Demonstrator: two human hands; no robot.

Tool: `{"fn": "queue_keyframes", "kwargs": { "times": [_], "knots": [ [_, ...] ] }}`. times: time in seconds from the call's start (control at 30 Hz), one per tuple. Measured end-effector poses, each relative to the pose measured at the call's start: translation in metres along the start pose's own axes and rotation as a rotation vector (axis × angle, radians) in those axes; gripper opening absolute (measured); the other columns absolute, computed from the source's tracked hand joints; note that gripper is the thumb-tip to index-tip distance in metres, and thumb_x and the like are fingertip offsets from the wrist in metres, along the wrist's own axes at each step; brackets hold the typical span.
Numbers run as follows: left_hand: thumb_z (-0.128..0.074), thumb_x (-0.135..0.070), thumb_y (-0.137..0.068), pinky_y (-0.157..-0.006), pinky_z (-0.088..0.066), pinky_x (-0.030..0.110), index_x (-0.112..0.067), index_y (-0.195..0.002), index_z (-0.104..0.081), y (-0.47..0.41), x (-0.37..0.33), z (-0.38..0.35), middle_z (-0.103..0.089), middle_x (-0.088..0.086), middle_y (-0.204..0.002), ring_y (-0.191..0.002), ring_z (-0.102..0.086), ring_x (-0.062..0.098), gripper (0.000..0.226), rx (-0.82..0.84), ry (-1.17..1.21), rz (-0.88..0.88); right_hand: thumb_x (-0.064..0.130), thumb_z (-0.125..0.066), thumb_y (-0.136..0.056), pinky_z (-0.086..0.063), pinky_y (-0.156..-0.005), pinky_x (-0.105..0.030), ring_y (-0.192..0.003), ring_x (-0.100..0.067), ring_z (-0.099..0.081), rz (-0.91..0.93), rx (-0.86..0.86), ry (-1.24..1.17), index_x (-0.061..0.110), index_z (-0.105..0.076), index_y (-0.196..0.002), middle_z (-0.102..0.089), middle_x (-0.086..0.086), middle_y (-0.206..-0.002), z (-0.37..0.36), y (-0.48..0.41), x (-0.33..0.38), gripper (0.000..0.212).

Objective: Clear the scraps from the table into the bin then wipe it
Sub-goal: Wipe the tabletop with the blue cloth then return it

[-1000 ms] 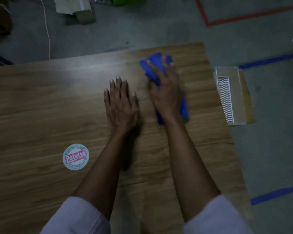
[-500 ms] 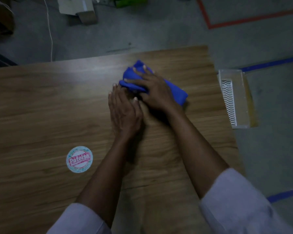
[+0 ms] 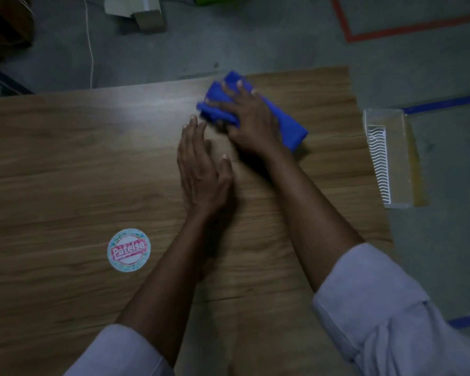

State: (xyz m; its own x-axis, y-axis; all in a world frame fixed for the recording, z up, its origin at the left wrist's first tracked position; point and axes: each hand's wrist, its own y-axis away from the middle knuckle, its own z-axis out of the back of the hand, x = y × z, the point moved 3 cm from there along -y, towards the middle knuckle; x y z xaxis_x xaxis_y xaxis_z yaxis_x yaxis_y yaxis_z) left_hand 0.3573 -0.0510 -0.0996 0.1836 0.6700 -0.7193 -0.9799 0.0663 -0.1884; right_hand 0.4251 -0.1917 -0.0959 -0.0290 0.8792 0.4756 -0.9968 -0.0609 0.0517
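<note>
A folded blue cloth (image 3: pixel 288 123) lies on the wooden table (image 3: pixel 65 164) near its far right corner. My right hand (image 3: pixel 251 123) presses flat on top of the cloth with its fingers spread and straight. Just left of it, my left hand (image 3: pixel 201 169) rests palm down on the bare wood, fingers straight and together. A clear plastic bin (image 3: pixel 392 158) with a white ribbed insert stands on the floor past the table's right edge. No scraps show on the table.
A round sticker reading "Patelsa" (image 3: pixel 129 250) is stuck on the table at lower left. On the grey floor are a cardboard box (image 3: pixel 139 12), a white cable (image 3: pixel 90 50), and red and blue tape lines.
My right hand has swept the blue cloth left across the table and then up towards the far edge. My left hand has stayed flat in about the same spot.
</note>
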Motion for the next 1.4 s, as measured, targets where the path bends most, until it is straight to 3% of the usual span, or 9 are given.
{"fn": "queue_keyframes", "kwargs": {
  "times": [0.17,0.3,0.53,0.67,0.77,0.9,1.07,1.23,1.4],
  "knots": [
    [-0.061,-0.017,-0.082,-0.124,-0.021,0.050,-0.009,-0.154,-0.037,0.002,-0.006,0.002,-0.036,0.008,-0.162,-0.152,-0.028,0.026,0.077,0.031,-0.043,-0.022,0.022,-0.064,-0.087,-0.041,-0.115,-0.043,-0.140,-0.022,-0.051,-0.071,-0.265,-0.350,0.032,-0.065,-0.136,-0.060,-0.003,-0.146,0.028,0.063,-0.025,0.050],
    [-0.055,-0.023,-0.086,-0.126,-0.013,0.045,-0.010,-0.152,-0.040,0.002,-0.004,-0.003,-0.038,0.006,-0.161,-0.153,-0.025,0.023,0.069,0.061,-0.104,-0.013,0.058,-0.045,-0.100,-0.006,-0.127,-0.045,-0.159,-0.026,-0.009,-0.473,-0.202,0.091,0.048,-0.036,-0.155,-0.018,0.000,-0.171,0.028,0.061,-0.057,0.056],
    [-0.062,-0.022,-0.079,-0.122,-0.025,0.047,-0.003,-0.146,-0.044,0.000,-0.002,-0.001,-0.043,0.015,-0.155,-0.146,-0.036,0.032,0.072,-0.010,-0.054,0.039,0.053,-0.049,-0.101,-0.001,-0.127,-0.043,-0.159,-0.024,-0.005,-0.172,-0.029,0.097,0.049,-0.040,-0.152,-0.016,0.006,-0.171,-0.001,-0.008,0.007,0.052],
    [-0.065,-0.015,-0.076,-0.113,-0.036,0.051,0.003,-0.143,-0.043,0.001,-0.006,0.007,-0.047,0.020,-0.147,-0.135,-0.044,0.037,0.073,-0.052,0.005,0.067,0.031,-0.066,-0.098,-0.015,-0.127,-0.040,-0.155,-0.021,-0.022,0.071,0.089,-0.245,0.033,-0.054,-0.147,-0.039,-0.003,-0.162,0.003,0.027,0.023,0.051],
    [-0.063,-0.023,-0.076,-0.117,-0.032,0.048,-0.001,-0.144,-0.043,0.001,-0.008,0.006,-0.044,0.017,-0.150,-0.139,-0.040,0.035,0.074,-0.020,-0.033,0.060,0.039,-0.060,-0.097,-0.019,-0.127,-0.041,-0.153,-0.020,-0.027,-0.073,-0.111,-0.281,0.032,-0.050,-0.150,-0.044,-0.007,-0.159,0.019,0.060,-0.014,0.055],
    [-0.061,-0.027,-0.079,-0.119,-0.028,0.048,-0.005,-0.139,-0.050,-0.001,-0.004,0.000,-0.044,0.016,-0.152,-0.142,-0.036,0.034,0.065,-0.008,-0.087,0.025,0.062,-0.041,-0.100,-0.003,-0.129,-0.045,-0.159,-0.026,-0.003,-0.355,-0.151,0.138,0.042,-0.024,-0.161,-0.012,-0.001,-0.172,0.010,0.052,-0.038,0.066],
    [-0.062,-0.026,-0.077,-0.118,-0.028,0.048,-0.003,-0.144,-0.046,-0.002,-0.001,-0.003,-0.043,0.017,-0.153,-0.142,-0.037,0.035,0.072,-0.024,-0.094,0.035,0.060,-0.044,-0.101,-0.003,-0.127,-0.044,-0.159,-0.026,-0.004,-0.286,-0.129,0.139,0.045,-0.029,-0.159,-0.013,0.001,-0.172,0.001,-0.003,-0.014,0.062],
    [-0.047,-0.024,-0.079,-0.125,-0.020,0.040,-0.006,-0.157,-0.030,0.000,-0.002,0.002,-0.033,0.009,-0.162,-0.150,-0.027,0.027,0.081,-0.017,-0.037,0.021,0.055,-0.050,-0.097,-0.009,-0.127,-0.043,-0.158,-0.025,-0.014,0.070,-0.002,0.048,0.040,-0.042,-0.154,-0.026,0.003,-0.169,-0.010,0.041,0.009,0.059],
    [-0.042,-0.025,-0.085,-0.128,-0.008,0.038,-0.009,-0.161,-0.022,0.000,0.000,-0.004,-0.026,0.004,-0.167,-0.156,-0.017,0.020,0.080,0.027,-0.158,-0.010,0.063,-0.049,-0.098,-0.006,-0.127,-0.039,-0.159,-0.023,-0.011,-0.217,-0.134,0.147,0.050,-0.034,-0.155,-0.023,0.008,-0.169,0.009,0.043,-0.035,0.061]
  ]
}}
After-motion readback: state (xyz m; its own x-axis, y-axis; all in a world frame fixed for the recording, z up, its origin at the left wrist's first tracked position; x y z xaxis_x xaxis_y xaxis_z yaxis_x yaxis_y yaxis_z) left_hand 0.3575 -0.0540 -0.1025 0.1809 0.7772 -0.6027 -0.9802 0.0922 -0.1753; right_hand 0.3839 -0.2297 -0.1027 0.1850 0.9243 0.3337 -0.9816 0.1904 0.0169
